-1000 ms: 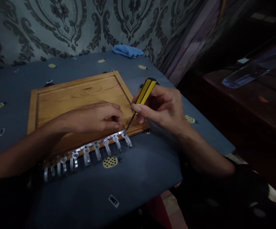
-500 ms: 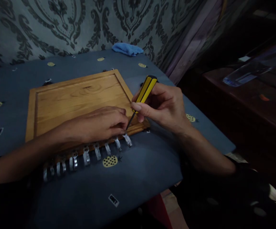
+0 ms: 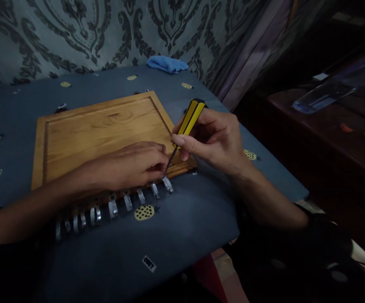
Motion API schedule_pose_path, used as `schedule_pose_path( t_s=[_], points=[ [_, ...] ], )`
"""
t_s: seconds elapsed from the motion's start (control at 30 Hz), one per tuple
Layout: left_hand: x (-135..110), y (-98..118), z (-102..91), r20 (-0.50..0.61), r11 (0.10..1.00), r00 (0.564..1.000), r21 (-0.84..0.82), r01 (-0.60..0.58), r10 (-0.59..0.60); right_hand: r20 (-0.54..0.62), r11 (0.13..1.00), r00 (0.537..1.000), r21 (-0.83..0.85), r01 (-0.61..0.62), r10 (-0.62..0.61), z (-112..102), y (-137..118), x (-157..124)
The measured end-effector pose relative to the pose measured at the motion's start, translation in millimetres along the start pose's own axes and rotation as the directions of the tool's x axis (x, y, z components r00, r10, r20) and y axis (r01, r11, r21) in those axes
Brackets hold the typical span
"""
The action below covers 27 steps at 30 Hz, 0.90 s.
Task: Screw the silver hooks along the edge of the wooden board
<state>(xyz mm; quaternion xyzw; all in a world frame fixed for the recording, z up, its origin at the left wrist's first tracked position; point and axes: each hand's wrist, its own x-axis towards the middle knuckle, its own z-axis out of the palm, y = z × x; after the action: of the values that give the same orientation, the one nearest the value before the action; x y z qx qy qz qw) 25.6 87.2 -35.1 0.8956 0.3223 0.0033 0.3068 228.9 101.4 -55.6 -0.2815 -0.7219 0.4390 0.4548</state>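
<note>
A wooden board lies on a table with a blue cloth. Along the board's near edge runs a metal hook rail with several hooks. My right hand is closed round a yellow and black screwdriver, whose tip points down at the rail's right end. My left hand rests on the board's near edge with its fingertips pinched at the rail, right by the screwdriver tip. What those fingertips hold, if anything, is hidden.
A blue rag lies at the table's far edge by a patterned wall. To the right, beyond the table's edge, stands a dark wooden surface with a clear bottle lying on it.
My left hand has slid right and down over the rail until its fingertips meet the screwdriver tip. The right hand and screwdriver have barely moved.
</note>
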Motion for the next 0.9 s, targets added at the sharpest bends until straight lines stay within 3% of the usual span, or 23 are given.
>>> schedule_pose_path(
  t_s=[0.27,0.6,0.9],
  points=[
    [-0.1,0.3,0.5,0.006,1.0,1.0,0.0,0.009,-0.009,-0.012,0.999,0.998,0.001,-0.054,0.054,-0.2,-0.3,-0.1],
    [2.3,0.6,3.5,-0.036,0.996,0.998,-0.078,0.051,-0.054,-0.009,1.0,0.999,-0.004,-0.03,0.03,0.0,0.3,0.8],
    [-11.5,-4.3,-9.3,-0.093,0.993,0.995,-0.119,0.023,-0.034,-0.027,0.999,0.998,0.001,-0.049,0.049,-1.8,2.3,0.0]
  ],
)
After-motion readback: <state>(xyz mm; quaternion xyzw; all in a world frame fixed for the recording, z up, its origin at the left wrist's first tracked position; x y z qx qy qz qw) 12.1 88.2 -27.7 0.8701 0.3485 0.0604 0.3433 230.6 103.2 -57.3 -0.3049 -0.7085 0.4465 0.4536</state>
